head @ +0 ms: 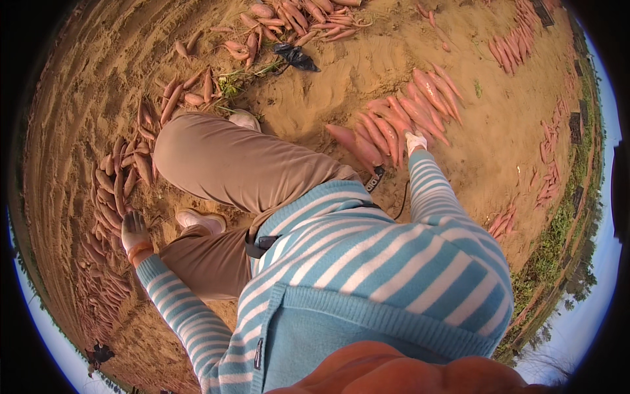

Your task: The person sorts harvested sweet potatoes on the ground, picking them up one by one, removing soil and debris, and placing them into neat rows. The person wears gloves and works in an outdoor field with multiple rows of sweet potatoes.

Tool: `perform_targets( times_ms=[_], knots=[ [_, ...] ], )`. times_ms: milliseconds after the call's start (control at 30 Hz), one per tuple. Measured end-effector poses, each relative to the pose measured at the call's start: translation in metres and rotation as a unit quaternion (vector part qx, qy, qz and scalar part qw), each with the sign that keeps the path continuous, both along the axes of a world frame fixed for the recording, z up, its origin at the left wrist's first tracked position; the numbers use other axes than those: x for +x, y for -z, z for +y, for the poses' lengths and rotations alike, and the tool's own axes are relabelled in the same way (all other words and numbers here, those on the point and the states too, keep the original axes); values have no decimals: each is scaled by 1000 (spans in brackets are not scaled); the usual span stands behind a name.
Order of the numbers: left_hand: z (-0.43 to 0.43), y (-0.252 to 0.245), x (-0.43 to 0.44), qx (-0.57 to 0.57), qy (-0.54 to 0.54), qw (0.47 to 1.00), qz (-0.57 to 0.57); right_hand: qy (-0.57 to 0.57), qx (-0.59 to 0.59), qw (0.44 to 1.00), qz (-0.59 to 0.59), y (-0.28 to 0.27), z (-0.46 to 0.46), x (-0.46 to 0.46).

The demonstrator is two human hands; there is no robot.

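At the left, my left hand (134, 232), in a pale glove with darker fingers, reaches to the edge of a long heap of sweet potatoes (110, 214). Its fingers are stretched out along the nearest roots, and nothing shows in its grasp. My right hand (416, 141), in a white glove, rests at the near ends of a neat row of reddish sweet potatoes (379, 130) on the soil. Its fingertips touch the roots there; whether they grip one is hidden.
My bent leg in brown trousers (236, 157) lies between the heap and the row. A black plastic piece (297, 57) sits near another sweet potato pile (295, 19). More sweet potatoes (514, 47) lie at upper right, with dark crates (576, 129) beyond. Sandy soil (364, 64) stretches between.
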State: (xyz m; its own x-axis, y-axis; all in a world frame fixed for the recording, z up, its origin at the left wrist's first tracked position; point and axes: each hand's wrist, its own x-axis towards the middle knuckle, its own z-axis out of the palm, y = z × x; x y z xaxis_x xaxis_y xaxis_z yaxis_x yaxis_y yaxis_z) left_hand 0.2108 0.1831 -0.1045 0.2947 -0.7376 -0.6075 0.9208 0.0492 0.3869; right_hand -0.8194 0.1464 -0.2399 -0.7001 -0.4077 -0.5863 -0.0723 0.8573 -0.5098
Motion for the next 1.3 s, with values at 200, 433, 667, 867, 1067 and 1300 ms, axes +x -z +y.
perform_targets(
  times_ms=[200,433,667,867,1067,1300],
  knots=[
    [-32,-104,-149,161,10,965,-207,-116,142,980,72,5,7,23],
    [-46,-123,-177,167,-46,955,-242,-281,119,952,21,-15,1,27],
    [-39,-140,-183,148,-52,947,-280,-526,338,761,172,-2,-14,67],
    [-28,-153,-188,46,-125,969,-210,-558,269,782,73,9,-128,50],
    [14,-176,-175,10,-229,950,-211,-482,-140,862,-70,-146,-296,291],
    [31,-199,-174,-47,-315,925,-209,-788,-199,571,-115,-273,-327,634]
  ],
)
